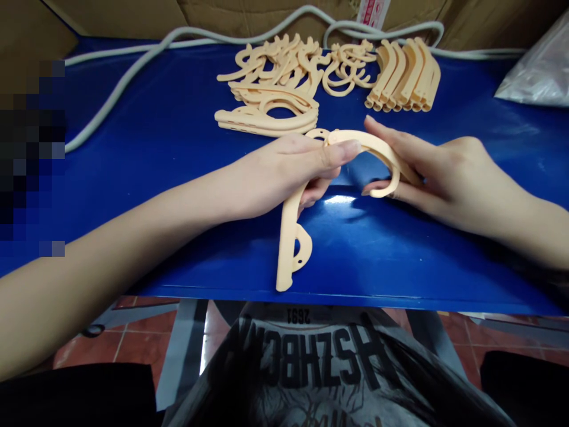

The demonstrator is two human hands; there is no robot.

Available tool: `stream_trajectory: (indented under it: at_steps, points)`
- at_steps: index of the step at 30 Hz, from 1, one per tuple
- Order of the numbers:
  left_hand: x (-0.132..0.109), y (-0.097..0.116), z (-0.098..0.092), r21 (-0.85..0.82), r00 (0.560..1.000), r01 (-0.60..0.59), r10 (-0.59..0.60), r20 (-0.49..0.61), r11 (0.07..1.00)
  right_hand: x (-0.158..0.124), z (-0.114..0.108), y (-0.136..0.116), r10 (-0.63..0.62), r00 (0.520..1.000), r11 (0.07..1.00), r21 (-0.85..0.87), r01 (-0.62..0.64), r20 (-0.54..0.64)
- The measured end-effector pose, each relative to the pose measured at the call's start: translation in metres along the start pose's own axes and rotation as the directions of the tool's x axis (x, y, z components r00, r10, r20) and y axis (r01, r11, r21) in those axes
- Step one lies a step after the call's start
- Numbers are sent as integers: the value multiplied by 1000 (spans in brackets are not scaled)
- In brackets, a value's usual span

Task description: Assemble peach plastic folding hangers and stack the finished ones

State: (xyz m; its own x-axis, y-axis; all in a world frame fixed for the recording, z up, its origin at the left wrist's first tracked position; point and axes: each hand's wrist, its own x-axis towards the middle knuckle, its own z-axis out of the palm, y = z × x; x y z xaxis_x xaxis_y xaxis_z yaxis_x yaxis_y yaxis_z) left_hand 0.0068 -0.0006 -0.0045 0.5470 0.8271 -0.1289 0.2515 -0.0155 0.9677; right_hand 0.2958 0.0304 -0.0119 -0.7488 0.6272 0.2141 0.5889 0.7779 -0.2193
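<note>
Both hands hold one peach-coloured plastic hanger piece (pixel 291 237) above the blue table (pixel 178 148). My left hand (pixel 288 172) grips its upper middle, thumb on top and fingers wrapped underneath. My right hand (pixel 440 172) holds the curved hook end (pixel 386 160) between thumb and fingers. The long straight leg of the piece hangs down toward the table's front edge, with a small loop and holes on its side.
Stacks of similar peach plastic parts (pixel 275 112) lie at the back, with hook pieces (pixel 347 71) and a row of curved pieces (pixel 404 74). A grey cable (pixel 133 71) snakes along the rear. A clear plastic bag (pixel 537 71) sits far right. Cardboard stands behind.
</note>
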Motion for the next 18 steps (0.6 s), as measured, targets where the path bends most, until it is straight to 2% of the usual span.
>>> stream_trajectory:
  at_steps: [3, 6, 9, 13, 18]
  points:
    - [0, 2, 1, -40, 998, -50, 51, 21, 998, 0, 1, 2, 7, 1000, 1000, 4, -7, 3]
    - [2, 3, 0, 48, 998, -67, 68, -17, 997, 1, 2, 0, 15, 1000, 1000, 26, -14, -1]
    - [4, 5, -1, 141, 995, -96, 100, -26, 985, 4, 0, -9, 41, 998, 982, 187, -33, -39]
    - [3, 10, 0, 145, 990, -115, 125, -59, 983, 8, -1, -27, 164, 985, 896, 427, -124, -57]
    - [-3, 17, 7, 97, 975, -176, 187, -124, 980, 9, 0, -34, 254, 966, 768, 596, -233, 50]
